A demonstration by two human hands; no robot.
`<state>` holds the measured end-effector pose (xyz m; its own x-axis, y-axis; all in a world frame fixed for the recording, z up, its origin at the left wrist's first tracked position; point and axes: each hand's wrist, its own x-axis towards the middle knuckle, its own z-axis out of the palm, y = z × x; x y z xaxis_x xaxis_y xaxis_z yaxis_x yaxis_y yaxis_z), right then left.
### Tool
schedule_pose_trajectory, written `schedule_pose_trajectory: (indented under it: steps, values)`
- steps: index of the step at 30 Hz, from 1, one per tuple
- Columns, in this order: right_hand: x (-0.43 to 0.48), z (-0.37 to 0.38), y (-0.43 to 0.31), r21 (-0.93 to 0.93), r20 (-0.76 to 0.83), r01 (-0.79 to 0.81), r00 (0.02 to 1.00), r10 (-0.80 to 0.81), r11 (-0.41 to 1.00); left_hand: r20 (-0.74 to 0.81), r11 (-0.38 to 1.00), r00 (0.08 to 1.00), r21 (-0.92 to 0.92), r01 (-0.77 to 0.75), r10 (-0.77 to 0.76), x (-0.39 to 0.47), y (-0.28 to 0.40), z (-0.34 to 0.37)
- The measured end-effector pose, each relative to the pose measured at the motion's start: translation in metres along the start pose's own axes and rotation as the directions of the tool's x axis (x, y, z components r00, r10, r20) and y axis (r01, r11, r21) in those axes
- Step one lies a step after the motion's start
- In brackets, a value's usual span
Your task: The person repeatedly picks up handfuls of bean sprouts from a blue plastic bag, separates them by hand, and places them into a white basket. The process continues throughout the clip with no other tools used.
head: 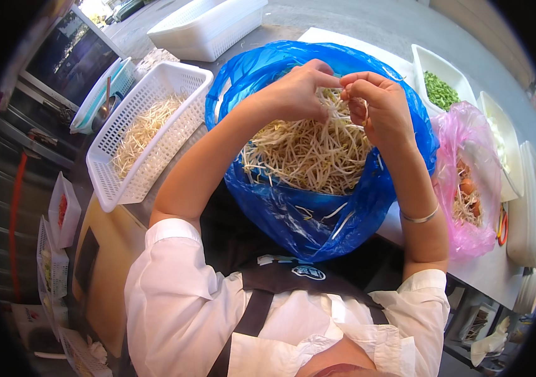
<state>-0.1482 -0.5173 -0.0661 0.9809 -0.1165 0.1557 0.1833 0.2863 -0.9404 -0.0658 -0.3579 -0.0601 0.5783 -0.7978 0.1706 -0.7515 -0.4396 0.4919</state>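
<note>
A blue plastic bag (296, 221) lies open before me, with a heap of bean sprouts (310, 151) inside it. My left hand (303, 92) is over the far part of the heap, its thumb pointing down among the sprouts. Whether it grips any of them is hidden by the hand itself. Beside it, my right hand (376, 101) has its fingers curled and pinched on a bean sprout, part of which shows below the fingers. The fingertips of both hands meet above the heap.
At left stands a white perforated basket (155, 160) of bean sprouts. More white baskets (216, 28) are stacked beyond it. On the right are a pink plastic bag (470, 141) with trimmings and eggshells, a tub of chopped greens (440, 89), and orange-handled scissors (502, 228). A wooden board (108, 282) lies at left.
</note>
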Motion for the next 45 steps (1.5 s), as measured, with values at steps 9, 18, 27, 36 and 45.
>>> schedule_pose_trajectory:
  steps: [9,18,27,36,45]
  values:
    - [0.000,-0.002,-0.002,0.016,0.014,0.042,0.999,-0.042,0.999,-0.014,0.948,0.980,0.252,0.194,-0.197,-0.022,-0.017,-0.018]
    - [-0.001,0.002,0.008,-0.038,0.017,0.017,1.000,-0.017,0.999,-0.204,0.639,0.915,-0.766,0.073,-0.349,-0.048,-0.064,-0.061]
    - [0.001,0.006,0.012,0.167,0.126,-0.217,0.972,0.198,0.962,-0.109,0.147,0.973,-0.986,-0.079,-0.204,-0.060,-0.060,-0.035]
    - [-0.003,0.012,0.024,-0.131,0.190,-0.067,0.978,0.091,0.989,0.000,-0.090,0.998,-0.996,-0.006,-0.065,-0.057,-0.049,-0.010]
    - [-0.008,0.020,0.027,-0.454,0.209,0.059,0.977,0.042,0.889,-0.149,0.233,0.959,-0.968,-0.091,-0.241,-0.062,-0.029,0.010]
